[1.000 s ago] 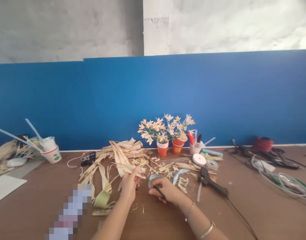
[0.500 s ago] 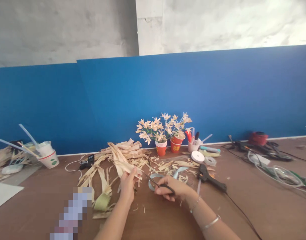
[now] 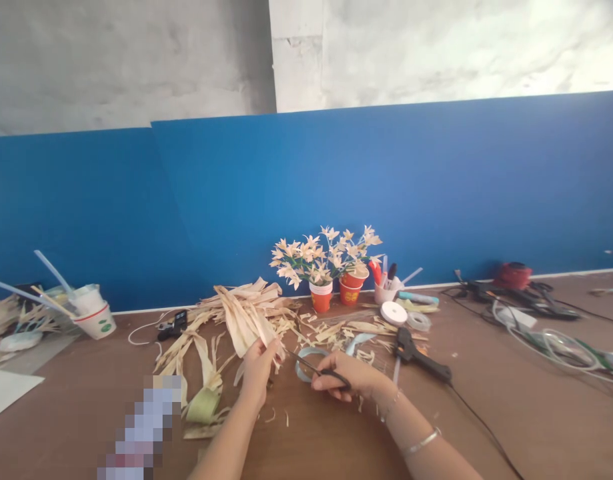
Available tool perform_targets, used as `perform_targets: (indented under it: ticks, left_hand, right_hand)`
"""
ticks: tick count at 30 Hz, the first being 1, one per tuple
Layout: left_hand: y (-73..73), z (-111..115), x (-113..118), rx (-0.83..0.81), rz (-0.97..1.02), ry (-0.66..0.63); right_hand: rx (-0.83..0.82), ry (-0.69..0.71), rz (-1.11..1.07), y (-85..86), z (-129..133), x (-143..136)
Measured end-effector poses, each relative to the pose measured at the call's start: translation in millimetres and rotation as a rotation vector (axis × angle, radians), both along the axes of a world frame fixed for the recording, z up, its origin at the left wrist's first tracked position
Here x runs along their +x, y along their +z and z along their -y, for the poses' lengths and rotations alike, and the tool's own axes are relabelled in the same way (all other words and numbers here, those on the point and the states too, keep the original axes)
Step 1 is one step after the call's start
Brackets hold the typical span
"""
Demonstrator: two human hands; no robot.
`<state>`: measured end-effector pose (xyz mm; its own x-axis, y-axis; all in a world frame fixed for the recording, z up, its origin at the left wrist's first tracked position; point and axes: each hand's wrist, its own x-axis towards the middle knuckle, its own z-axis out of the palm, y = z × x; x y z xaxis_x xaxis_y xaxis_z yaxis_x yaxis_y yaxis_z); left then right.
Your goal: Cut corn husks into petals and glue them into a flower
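Observation:
My left hand [image 3: 259, 373] pinches the lower end of a pale dried corn husk [image 3: 243, 323], which spreads up and to the left. In my right hand [image 3: 343, 375] is a pair of dark-handled scissors [image 3: 313, 367], fingers wrapped round the handles. Their blades point left and reach close to the husk's edge by my left fingertips; whether they touch it I cannot tell. Behind the husk lies a heap of more dried husks [image 3: 261, 293]. Below the scissors' blades sits a roll of light blue tape [image 3: 306, 373].
Husk flowers [image 3: 311, 257] stand in red paper cups [image 3: 320, 300] at the back. A black glue gun [image 3: 421, 360] with its cord lies right of my right hand. Left are a green ribbon roll [image 3: 203, 405] and a white cup [image 3: 97, 321]; cables [image 3: 561, 347] lie far right.
The scissors' blades have drawn slightly back from the husk, and the husk's held end has shifted a little in my left fingers. Otherwise the view has only shifted slightly.

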<state>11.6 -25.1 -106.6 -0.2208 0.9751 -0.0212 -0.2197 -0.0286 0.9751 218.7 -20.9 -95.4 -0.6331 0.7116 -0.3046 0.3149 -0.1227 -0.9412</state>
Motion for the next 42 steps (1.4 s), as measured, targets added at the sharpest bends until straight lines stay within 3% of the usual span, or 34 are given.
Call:
perform_targets:
  ticks: [27, 42]
  left_hand:
    - [0.7, 1.1, 1.6, -0.050, 0.035, -0.110]
    - [6.2, 5.1, 3.3, -0.068, 0.021, -0.051]
  right_hand:
    - [0.026, 0.041, 0.005, -5.7, -2.8, -2.6]
    - [0.036, 0.060, 0.030, -0.9, -3.0, 0.9]
